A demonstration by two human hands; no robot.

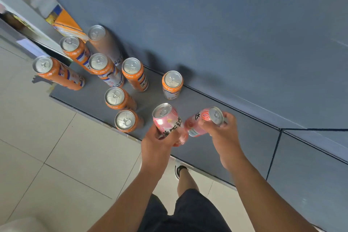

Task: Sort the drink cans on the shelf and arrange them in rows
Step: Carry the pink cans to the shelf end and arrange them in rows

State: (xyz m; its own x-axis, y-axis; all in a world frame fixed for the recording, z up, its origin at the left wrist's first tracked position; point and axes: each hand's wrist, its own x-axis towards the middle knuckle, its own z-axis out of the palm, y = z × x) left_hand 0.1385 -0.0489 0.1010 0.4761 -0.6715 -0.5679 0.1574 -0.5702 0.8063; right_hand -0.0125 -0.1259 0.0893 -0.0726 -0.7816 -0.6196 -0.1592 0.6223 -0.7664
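1. Drink cans, qty 10: 8 orange cans (131,73) + 2 pink, all at the grey shelf (244,156).
2. Orange cans: upright on L part of shelf, tops up, in a loose cluster. Not in straight rows.
3. Lone orange can (172,85): stands apart, R of the cluster, near the blue-grey back panel (226,34).
4. Left hand (156,143): fingers curled round the lower body of the left pink can (166,120). Can is tilted, top toward upper L, near the front-most orange can.
5. Right hand (224,133): fingers and thumb wrapped round the right pink can (196,121) close to its top. Can is tilted hard, top facing R.
6. Pink cans: bottom ends meet betw. the 2 hands, over the front half of the shelf. Whether either rests on the shelf surface: cannot tell.
7. Below shelf edge: pale tiled floor (47,147), 1 dark shoe (178,170), dark shorts (188,213).
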